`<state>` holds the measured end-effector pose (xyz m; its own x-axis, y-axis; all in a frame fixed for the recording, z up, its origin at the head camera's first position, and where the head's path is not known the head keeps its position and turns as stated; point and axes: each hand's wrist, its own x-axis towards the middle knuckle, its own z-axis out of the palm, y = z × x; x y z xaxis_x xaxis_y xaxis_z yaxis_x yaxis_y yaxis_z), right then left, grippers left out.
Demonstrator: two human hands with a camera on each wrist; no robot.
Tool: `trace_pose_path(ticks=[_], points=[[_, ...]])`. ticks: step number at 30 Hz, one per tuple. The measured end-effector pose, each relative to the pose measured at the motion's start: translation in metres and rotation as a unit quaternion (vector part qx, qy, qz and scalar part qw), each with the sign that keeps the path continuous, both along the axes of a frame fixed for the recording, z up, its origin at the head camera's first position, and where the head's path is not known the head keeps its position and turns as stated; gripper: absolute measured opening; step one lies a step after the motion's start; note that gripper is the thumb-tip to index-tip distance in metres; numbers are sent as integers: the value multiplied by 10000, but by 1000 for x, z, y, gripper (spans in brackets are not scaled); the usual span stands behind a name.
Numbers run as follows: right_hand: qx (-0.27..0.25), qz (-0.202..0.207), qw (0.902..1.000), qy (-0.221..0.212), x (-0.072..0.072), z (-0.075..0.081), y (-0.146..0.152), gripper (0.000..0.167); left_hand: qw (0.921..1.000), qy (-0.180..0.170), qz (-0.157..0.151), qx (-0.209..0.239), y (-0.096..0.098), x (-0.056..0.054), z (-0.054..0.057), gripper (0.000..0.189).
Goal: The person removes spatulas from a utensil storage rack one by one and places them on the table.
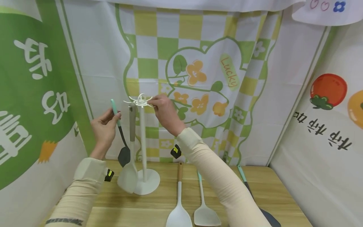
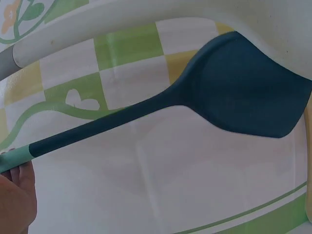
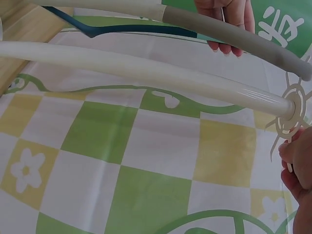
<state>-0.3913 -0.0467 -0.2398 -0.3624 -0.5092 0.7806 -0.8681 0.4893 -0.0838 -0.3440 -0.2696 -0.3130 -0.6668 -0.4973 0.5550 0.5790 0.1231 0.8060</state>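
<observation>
By its mint-green handle, my left hand [image 1: 104, 127] holds a dark spatula [image 2: 239, 83], its blade hanging down just left of a white utensil stand [image 1: 143, 142]. On that stand hangs a pale spatula [image 1: 127, 178] with a grey handle, from one of the hooks at the top. My right hand [image 1: 167, 113] pinches a hook on the right side of the stand's hook ring [image 3: 291, 109]. In the right wrist view, the left hand's fingers [image 3: 236, 14] show behind the grey handle.
On the wooden table [image 1: 153, 206] lie a white turner [image 1: 179, 216] with a wooden handle, a beige spatula [image 1: 206, 216] with a mint handle and a dark spatula [image 1: 269, 217], partly behind my right sleeve. A checkered cloth [image 1: 167, 25] hangs behind the stand.
</observation>
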Motion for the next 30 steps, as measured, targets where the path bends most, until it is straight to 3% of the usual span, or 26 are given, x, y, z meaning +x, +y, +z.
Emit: trace_pose_path(ticks=[7, 19, 30], points=[[-12, -124, 9999, 4, 0, -1, -3, 20, 9995, 255, 188, 18, -6, -1, 0, 37], [-135, -124, 9998, -49, 1, -2, -1, 20, 9975, 70, 634, -301, -15, 1, -1, 36], [-21, -258, 9995, -166, 5, 0, -1, 20, 9937, -578, 795, -539, -25, 8, -8, 39]])
